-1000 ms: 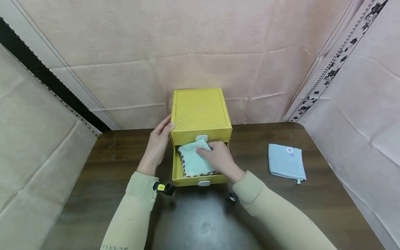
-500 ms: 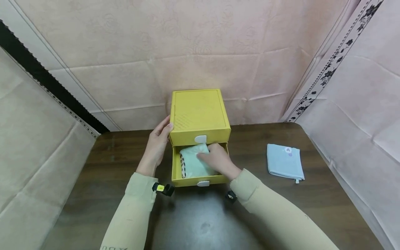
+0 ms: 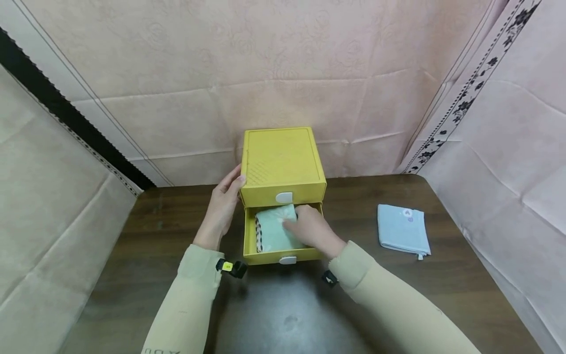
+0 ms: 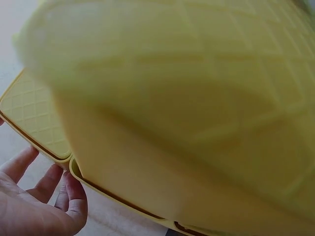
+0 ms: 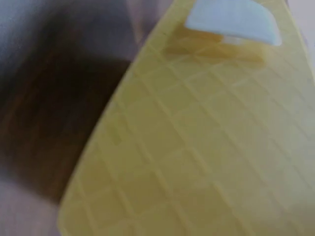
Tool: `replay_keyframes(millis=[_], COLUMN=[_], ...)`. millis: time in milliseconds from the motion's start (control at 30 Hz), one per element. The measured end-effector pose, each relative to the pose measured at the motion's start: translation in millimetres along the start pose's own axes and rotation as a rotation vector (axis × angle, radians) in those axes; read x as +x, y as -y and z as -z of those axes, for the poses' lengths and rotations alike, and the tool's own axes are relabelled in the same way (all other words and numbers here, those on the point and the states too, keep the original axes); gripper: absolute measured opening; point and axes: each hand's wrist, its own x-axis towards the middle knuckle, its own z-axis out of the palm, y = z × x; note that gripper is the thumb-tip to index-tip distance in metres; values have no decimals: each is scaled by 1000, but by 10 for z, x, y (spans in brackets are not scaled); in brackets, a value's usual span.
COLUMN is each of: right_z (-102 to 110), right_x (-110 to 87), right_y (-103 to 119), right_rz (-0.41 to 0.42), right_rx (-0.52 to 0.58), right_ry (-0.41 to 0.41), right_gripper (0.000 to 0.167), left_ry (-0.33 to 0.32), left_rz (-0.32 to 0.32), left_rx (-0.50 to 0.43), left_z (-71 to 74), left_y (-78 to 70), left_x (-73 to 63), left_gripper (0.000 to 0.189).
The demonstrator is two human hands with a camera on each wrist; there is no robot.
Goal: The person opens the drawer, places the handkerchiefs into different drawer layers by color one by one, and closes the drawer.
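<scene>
A yellow two-drawer box (image 3: 283,157) stands at the back of the table, its lower drawer (image 3: 265,258) pulled out. In that drawer lies a folded mint-green towel (image 3: 275,235) with a checkered edge at its left. My right hand (image 3: 311,228) reaches into the drawer and grips the towel's right side, thumb on top; its other fingers are mostly hidden. My left hand (image 3: 223,206) steadies the box's left side, its fingertips touching the edge, as the left wrist view shows with the hand (image 4: 44,201). The right wrist view holds only the drawer front (image 5: 187,147) and its white handle (image 5: 234,22).
A folded light-blue towel (image 3: 403,228) lies on the dark wooden table (image 3: 177,285) to the right. Pale cloth hangings (image 3: 283,73) enclose the table at the back and both sides. The upper drawer is closed, with a white handle (image 3: 284,197).
The mint towel has gone lower into the drawer, and its back corner no longer covers the upper handle. My right hand moved slightly with it; my left hand stays against the box.
</scene>
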Motion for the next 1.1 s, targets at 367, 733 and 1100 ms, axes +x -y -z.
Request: replay_keyframes(millis=[367,733,1100], right_z=[123,262,489], right_x=[-221,-335,-431], right_y=[44,-34,-225], right_rz=[71,129,96], right_rx=[-182,8,245], right_ry=[-79,-99,-133], right_gripper=[31,51,63], left_ry=[-5,5,11], left_rz=[2,-6,-17], left_rx=[2,-5,25], left_z=[-6,0,11], left_y=[1,3,7], left_x=[11,10,-3], left_gripper=[52,53,53])
